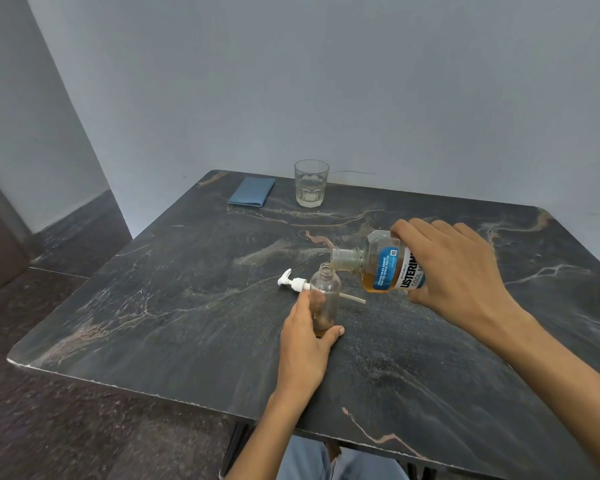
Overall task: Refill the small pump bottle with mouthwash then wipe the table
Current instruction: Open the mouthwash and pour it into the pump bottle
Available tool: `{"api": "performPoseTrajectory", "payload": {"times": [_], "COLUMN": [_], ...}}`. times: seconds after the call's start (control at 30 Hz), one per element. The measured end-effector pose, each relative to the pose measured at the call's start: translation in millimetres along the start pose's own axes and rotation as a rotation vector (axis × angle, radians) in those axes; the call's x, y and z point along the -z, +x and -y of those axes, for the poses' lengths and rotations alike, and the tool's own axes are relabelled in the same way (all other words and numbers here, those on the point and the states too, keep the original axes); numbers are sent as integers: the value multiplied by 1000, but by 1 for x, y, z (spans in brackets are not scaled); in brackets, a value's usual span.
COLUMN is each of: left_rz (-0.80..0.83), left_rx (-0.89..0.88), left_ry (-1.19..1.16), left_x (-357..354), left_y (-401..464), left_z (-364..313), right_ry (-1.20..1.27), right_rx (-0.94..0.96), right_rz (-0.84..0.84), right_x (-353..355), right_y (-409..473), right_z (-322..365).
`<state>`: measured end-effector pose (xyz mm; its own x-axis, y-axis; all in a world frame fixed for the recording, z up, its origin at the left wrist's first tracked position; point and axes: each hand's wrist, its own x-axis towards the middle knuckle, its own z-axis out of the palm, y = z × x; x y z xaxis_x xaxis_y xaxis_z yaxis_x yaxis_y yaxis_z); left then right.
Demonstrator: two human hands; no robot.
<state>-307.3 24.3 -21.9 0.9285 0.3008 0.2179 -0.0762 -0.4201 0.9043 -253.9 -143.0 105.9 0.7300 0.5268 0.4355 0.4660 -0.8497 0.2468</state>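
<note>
- Both hands are busy: my left hand [305, 336] grips the small pump bottle [324, 299], which stands upright on the table [153, 306].
- Behind it lies the white pump head [293, 282], off the bottle.
- My right hand [454, 271] holds the mouthwash bottle [383, 263] tipped almost flat, long axis pointing left, its mouth just above the small bottle's open neck.
- I judge little liquid is inside yet.

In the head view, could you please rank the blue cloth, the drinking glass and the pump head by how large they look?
1. Blue cloth and drinking glass: look alike, both far back, so unranked.
2. Pump head: smallest, though nearer the camera.
</note>
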Motion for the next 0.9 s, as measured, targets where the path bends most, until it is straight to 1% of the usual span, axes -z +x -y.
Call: {"api": "performPoseTrajectory", "payload": {"times": [0.9], "left_rz": [10], "left_rx": [2], "left_ry": [14], "left_x": [1], "left_y": [0], "left_z": [0], "right_ry": [-14], "right_rx": [2], "right_rz": [0], "right_x": [1], "right_y": [0], "right_z": [0]}}
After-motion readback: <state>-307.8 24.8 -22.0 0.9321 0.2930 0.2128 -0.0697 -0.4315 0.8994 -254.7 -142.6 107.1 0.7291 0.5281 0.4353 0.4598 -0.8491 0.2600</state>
